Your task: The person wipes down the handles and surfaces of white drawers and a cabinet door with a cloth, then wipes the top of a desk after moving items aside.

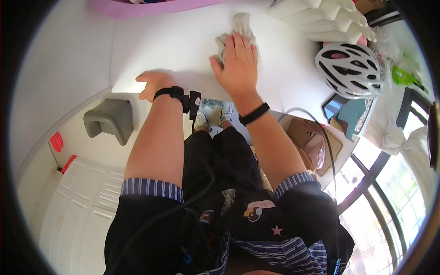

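My right hand [237, 64] lies flat on a crumpled greyish-white cloth [242, 23], its fingers stretched forward and the thumb out to the side. The cloth rests on the white tabletop [178, 41] and pokes out past my fingertips and beside my thumb. Further left, my left hand [157, 84] is at the table's near edge with nothing visible in it. Its fingers point left and stand apart, though part of the hand is turned away. Each wrist wears a black strap, and a small black device with a cable sits by the left one.
A white bike helmet [349, 69] and a phone [334, 106] lie at the right. White ridged packaging [321, 20] stands at the far right, a pink-purple tub [151, 8] at the far edge. A grey stool [108, 120] is on the floor at left, a cardboard box [295, 133] below right.
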